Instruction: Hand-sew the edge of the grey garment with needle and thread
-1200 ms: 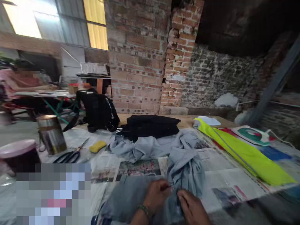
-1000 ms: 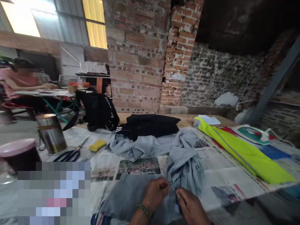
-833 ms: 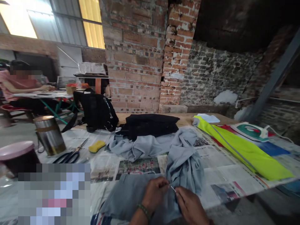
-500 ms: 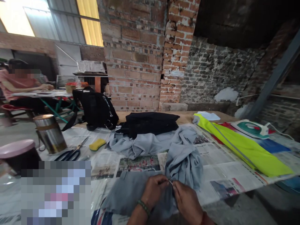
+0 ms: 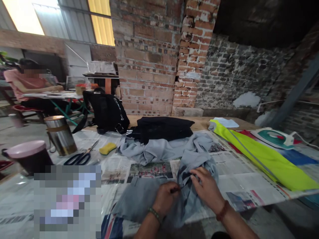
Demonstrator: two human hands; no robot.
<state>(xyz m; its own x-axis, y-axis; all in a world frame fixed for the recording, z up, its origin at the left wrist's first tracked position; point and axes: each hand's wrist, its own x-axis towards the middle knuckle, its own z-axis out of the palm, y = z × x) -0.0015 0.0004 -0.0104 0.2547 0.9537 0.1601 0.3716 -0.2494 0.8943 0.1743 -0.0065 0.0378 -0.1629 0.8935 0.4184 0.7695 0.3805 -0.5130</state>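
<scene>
Grey cloth (image 5: 147, 196) lies bunched on the newspaper in front of me, a crumpled part of it running back toward the dark folded clothes. My left hand (image 5: 165, 197), with a green beaded bracelet, is closed in a pinch on the cloth. To its right and a little higher, my right hand (image 5: 208, 189) is over the gathered folds, thumb and forefinger drawn together. Whatever sits between those fingertips is too small to make out. A red band circles the right wrist.
Scissors (image 5: 82, 156), a yellow sponge (image 5: 107, 148), a steel flask (image 5: 61, 136) and a pink-lidded mug (image 5: 30, 156) stand left. Behind are a black backpack (image 5: 107, 113) and black clothes (image 5: 164, 127). A neon-yellow garment (image 5: 259, 154) and an iron (image 5: 272, 137) lie right. A person sits far left.
My right hand has moved up and away from the left, and the thin shiny thing seen between them is out of sight. The left hand stays at the cloth. The view has shifted slightly.
</scene>
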